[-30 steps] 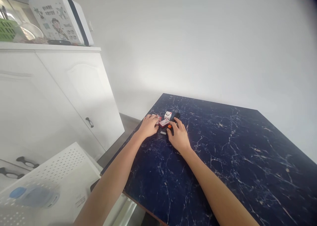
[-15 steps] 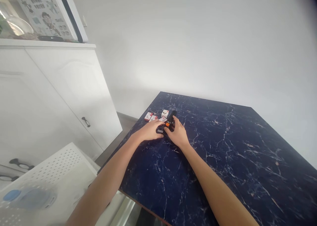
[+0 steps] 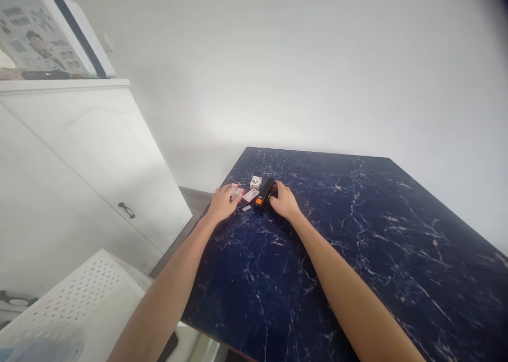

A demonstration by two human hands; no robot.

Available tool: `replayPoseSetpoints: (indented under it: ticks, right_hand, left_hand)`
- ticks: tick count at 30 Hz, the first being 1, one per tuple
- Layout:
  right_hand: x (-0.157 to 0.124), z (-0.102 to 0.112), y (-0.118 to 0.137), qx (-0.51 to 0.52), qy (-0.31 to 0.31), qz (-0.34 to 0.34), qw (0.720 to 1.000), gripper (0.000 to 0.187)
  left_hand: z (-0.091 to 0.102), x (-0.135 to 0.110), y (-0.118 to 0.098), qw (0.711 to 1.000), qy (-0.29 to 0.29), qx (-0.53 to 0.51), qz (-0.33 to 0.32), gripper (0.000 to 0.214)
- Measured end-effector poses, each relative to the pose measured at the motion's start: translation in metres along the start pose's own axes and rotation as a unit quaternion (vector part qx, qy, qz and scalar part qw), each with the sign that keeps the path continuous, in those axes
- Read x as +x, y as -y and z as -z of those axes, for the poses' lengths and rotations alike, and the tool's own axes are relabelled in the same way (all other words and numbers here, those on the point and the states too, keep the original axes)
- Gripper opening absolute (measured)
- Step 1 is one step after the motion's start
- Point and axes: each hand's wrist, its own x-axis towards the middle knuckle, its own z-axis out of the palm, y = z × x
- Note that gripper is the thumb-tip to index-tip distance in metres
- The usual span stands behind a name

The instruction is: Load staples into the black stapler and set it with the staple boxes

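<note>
On a dark blue marble table (image 3: 337, 208) a small cluster of items lies near the far left edge. My right hand (image 3: 283, 201) wraps the end of a black device with an orange patch (image 3: 264, 193). My left hand (image 3: 223, 203) has its fingertips on a small red and white box (image 3: 237, 192); any grip is too small to tell. Between my hands lie a flat red and white box (image 3: 251, 195), a white printed cube (image 3: 256, 182) and a small grey piece (image 3: 246, 208).
A white cabinet (image 3: 99, 161) with a dark handle stands left of the table, past a narrow strip of floor (image 3: 193, 197). A printed box (image 3: 47, 34) sits on top. A white perforated container (image 3: 75, 293) occupies the lower left.
My left hand has moved left, off the black device and onto the small boxes. The black device now stands apart from it, with my right hand at its end. The view has turned slightly.
</note>
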Motion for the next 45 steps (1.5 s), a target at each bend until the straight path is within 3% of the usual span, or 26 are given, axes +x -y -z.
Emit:
replayPoseSetpoints:
  ticks: [2, 5, 8, 12, 20, 26, 29, 31, 34, 39, 45]
  right_hand:
    - [-0.003, 0.002, 0.002, -0.001, -0.013, -0.006, 1.0, 0.055]
    - [-0.005, 0.004, 0.002, -0.002, -0.018, -0.002, 1.0, 0.062]
    - [-0.003, 0.004, 0.0, 0.004, -0.004, -0.001, 1.0, 0.067]
    - [-0.003, 0.006, -0.001, 0.009, 0.0, -0.007, 1.0, 0.057]
    - [-0.031, 0.032, -0.004, 0.006, 0.034, 0.028, 0.999, 0.022]
    - [-0.085, 0.086, -0.014, -0.024, 0.089, 0.054, 0.994, 0.011]
    - [-0.111, 0.114, -0.018, -0.041, 0.146, 0.052, 0.987, 0.01]
    - [-0.124, 0.126, -0.019, -0.042, 0.157, 0.051, 0.985, 0.013]
    - [-0.136, 0.13, -0.019, -0.044, 0.132, 0.041, 0.989, 0.019]
    - [-0.142, 0.129, -0.02, -0.026, 0.115, 0.012, 0.993, 0.019]
    - [-0.144, 0.132, -0.024, -0.003, 0.12, -0.013, 0.993, 0.02]
  left_hand:
    - [-0.007, 0.007, -0.005, 1.0, 0.002, -0.008, -0.006, 0.044]
    - [-0.017, 0.024, -0.017, 1.0, 0.008, -0.016, -0.009, 0.052]
    - [-0.026, 0.045, -0.026, 0.998, 0.049, -0.029, -0.04, 0.053]
    - [-0.033, 0.055, -0.032, 0.991, 0.098, -0.046, -0.084, 0.053]
    - [-0.017, 0.015, -0.045, 0.981, 0.124, -0.07, -0.134, 0.054]
    - [-0.006, -0.019, -0.059, 0.972, 0.145, -0.118, -0.144, 0.055]
    - [0.0, -0.027, -0.066, 0.967, 0.169, -0.137, -0.132, 0.057]
    - [0.006, -0.027, -0.075, 0.973, 0.152, -0.123, -0.12, 0.054]
    - [0.019, -0.024, -0.092, 0.975, 0.128, -0.122, -0.135, 0.047]
    - [0.035, -0.029, -0.107, 0.946, 0.232, -0.123, -0.19, 0.034]
    - [0.023, -0.032, -0.096, 0.949, 0.204, -0.138, -0.197, 0.027]
